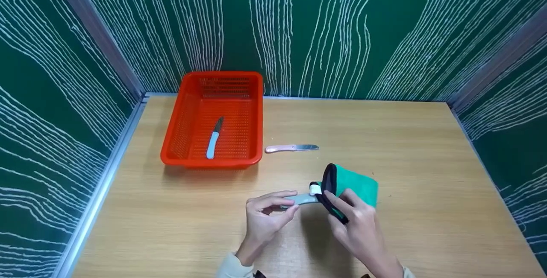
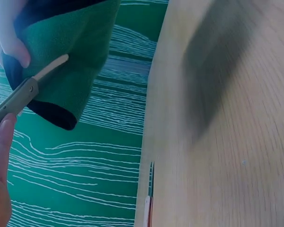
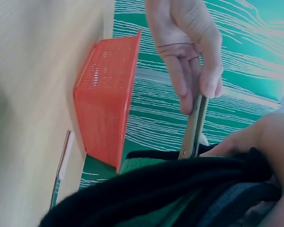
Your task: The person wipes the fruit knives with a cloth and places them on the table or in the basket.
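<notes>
My left hand (image 1: 266, 220) pinches the grey-green handle of a folding knife (image 1: 305, 199) between thumb and fingers. Its blade (image 2: 52, 67) is out and overlaps the green face of the cloth in the left wrist view. That cloth is a green piece with black edging (image 1: 358, 185), shaped like a pouch or mitt, and my right hand (image 1: 360, 231) grips it by the black edge. A small white piece (image 1: 315, 189) shows beside the knife at the edging. From the right wrist, the slotted knife handle (image 3: 193, 125) runs from the left fingers down to the cloth, which hides the blade.
Behind the hands, a pink-handled knife (image 1: 283, 148) lies unfolded on the wooden table (image 1: 410, 150). A red perforated basket (image 1: 259, 120) stands at the back left, holding a blue-handled knife (image 1: 213, 143). Green, white-lined panels (image 1: 235, 21) enclose the table's back and sides.
</notes>
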The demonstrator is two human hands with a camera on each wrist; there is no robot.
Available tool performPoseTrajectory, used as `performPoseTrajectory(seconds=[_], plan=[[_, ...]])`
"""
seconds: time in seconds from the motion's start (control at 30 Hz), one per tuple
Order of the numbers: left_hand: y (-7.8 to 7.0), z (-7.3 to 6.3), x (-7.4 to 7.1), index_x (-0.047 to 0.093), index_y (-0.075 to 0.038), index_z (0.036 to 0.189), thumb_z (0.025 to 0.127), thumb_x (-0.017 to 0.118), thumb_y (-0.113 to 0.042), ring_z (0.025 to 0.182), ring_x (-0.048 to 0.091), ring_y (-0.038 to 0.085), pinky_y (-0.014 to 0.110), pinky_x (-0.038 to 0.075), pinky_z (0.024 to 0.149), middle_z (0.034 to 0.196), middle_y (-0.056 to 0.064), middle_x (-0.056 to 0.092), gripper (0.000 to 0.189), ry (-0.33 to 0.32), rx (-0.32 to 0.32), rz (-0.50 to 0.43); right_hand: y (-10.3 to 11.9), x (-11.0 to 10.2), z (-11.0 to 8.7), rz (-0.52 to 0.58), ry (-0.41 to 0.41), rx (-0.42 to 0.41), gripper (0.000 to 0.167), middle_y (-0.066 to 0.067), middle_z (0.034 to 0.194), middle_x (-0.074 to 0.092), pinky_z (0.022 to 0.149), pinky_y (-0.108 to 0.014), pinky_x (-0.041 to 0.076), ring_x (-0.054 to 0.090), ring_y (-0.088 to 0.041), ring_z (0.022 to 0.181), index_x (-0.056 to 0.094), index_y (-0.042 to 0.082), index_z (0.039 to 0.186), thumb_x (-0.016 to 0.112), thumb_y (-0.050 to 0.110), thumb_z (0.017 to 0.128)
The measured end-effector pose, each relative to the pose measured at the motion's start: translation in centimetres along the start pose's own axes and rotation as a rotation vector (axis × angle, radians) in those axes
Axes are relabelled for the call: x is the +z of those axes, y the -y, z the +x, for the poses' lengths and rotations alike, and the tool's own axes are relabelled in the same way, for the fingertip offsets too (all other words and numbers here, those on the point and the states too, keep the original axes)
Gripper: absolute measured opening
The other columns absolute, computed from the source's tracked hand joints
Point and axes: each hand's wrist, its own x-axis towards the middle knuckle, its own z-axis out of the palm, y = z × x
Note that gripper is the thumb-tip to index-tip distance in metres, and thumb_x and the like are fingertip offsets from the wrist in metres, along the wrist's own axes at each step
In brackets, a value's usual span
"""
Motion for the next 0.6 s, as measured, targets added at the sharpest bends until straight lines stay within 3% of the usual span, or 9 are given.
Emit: performPoseTrajectory(seconds=[0.27,0.6], plan=[[0.0,-0.2,0.0,0.07,0.01,0.085,0.072,0.073,0.014,0.083,0.069,0.03,0.041,0.059,0.062,0.094,0.024,0.069,0.015,-0.018,-0.016,-0.021,-0.5,-0.3,-0.1,-0.027,0.018,0.018,0.046,0.0,0.079,0.051,0.045,-0.017,0.038,0.045,-0.009,0.06,0.075,0.006,0.1,0.074,-0.011,0.058],[-0.3,0.0,-0.7,0.069,0.01,0.085,0.071,0.072,0.017,0.081,0.069,0.031,0.042,0.058,0.059,0.094,0.025,0.068,0.015,-0.027,-0.003,-0.018,-2.3,-1.2,-0.3,-0.067,-0.028,-0.004,0.044,-0.004,0.08,0.053,0.043,-0.019,0.04,0.047,-0.01,0.057,0.075,0.004,0.097,0.07,-0.012,0.056]])
